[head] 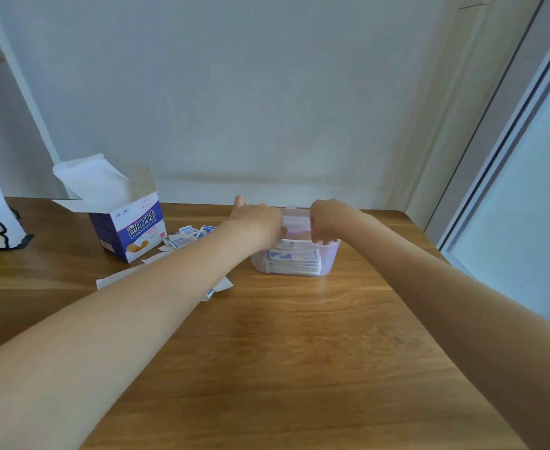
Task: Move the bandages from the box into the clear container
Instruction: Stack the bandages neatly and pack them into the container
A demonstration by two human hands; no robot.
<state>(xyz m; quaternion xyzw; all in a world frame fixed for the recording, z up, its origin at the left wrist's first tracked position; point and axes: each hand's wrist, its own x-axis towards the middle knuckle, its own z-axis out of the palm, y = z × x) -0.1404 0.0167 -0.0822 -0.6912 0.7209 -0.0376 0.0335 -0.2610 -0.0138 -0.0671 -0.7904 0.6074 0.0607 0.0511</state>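
Both hands are at the clear container [294, 259], which stands on the wooden tabletop [299, 336] right of centre. The left hand [256, 219] reaches over the container's left rim, its thumb sticking up and its fingers bent down toward the inside. The right hand [327, 222] comes over the right rim with its fingers curled down. Between them sits what looks like a pale, translucent lid or flap [296, 219]; whether either hand actually grips it or a wrapped bandage, I cannot tell.

A stack of blue-and-white bandages [293, 261] already lies inside the container. The bandage box [127, 222] stands open to the left, well apart, with its flaps up. Loose bandages [189, 235] still lie on the tabletop just beside the box, and a few more show near the left forearm.

The step in hand looks like settling a batch into the container. Next, the hands would have to come away and gather the loose ones by the box.
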